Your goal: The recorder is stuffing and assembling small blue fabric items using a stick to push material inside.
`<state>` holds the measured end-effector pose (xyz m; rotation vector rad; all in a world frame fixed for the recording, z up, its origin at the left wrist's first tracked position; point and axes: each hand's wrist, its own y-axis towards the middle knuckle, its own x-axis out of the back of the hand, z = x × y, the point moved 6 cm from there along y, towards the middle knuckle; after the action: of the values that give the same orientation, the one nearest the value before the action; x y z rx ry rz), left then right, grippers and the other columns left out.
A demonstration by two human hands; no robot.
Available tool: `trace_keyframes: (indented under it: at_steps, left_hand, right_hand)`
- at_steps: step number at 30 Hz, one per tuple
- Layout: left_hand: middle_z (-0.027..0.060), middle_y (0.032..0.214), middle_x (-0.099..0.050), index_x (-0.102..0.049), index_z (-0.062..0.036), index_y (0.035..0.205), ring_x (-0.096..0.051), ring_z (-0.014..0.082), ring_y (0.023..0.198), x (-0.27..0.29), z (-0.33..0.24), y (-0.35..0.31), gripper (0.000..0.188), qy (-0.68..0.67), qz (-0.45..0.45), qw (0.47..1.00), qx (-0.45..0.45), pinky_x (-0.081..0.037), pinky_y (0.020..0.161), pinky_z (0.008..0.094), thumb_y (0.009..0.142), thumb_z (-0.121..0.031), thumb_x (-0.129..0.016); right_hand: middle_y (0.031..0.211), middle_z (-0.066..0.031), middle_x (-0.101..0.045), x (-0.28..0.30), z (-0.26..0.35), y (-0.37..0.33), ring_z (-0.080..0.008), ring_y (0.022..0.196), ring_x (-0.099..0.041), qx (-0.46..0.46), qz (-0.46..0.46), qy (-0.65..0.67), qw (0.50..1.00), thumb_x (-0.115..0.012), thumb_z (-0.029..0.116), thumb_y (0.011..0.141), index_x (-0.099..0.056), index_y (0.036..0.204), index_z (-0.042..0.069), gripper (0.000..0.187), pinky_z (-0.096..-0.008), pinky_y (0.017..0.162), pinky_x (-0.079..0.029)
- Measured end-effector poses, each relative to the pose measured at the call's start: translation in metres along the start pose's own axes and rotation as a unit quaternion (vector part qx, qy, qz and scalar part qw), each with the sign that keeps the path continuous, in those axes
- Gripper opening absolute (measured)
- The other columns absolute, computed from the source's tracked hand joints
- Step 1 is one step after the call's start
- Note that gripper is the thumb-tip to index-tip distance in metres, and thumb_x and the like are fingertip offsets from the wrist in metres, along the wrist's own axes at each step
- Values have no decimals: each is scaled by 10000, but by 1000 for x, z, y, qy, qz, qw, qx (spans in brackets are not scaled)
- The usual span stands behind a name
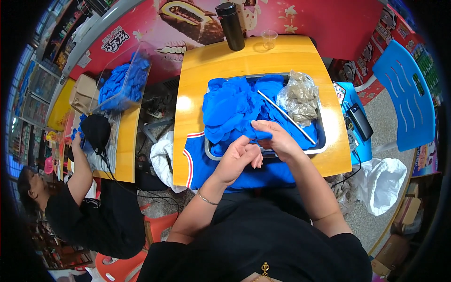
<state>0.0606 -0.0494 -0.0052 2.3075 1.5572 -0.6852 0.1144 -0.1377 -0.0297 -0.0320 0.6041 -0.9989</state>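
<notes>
Both my hands meet over the near edge of a metal tray. My left hand is closed, its fingertips pinching a small blue fabric piece. My right hand grips the same piece from the other side, thumb and fingers pressed together. Part of the piece is hidden by my fingers. A heap of similar blue pieces fills the tray's left and middle. A white stick lies slantwise across the tray. At its right end sits a clear plastic bag with brownish-grey contents.
Under the tray is a blue garment with red-and-white trim. A black tumbler and a clear cup stand at the table's far edge. On the left, another person handles blue pieces beside a clear bin. A blue chair stands right.
</notes>
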Motion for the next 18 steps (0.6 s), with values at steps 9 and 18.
trace_keyframes:
  at_steps: [9,18]
  left_hand:
    - [16,616,-555,-582,-43,814,-515,93,589,11,2,-8,149,22,-46,999,-7,-411,602,239,919,-138,-536]
    - [-9,460,-410,-519,-73,746,-491,136,531,15,-1,-11,233,-26,-29,999,17,-423,621,296,950,-162,-451]
  right_hand:
    - [712,-15,-588,-20,7,-5,-92,605,-560,26,86,-35,995,-467,298,956,-577,841,53,291,-242,556,-473]
    - [694,49,-552,-21,6,1,-22,590,-452,42,70,-89,993,-483,288,951,-582,817,80,266,-187,513,-348]
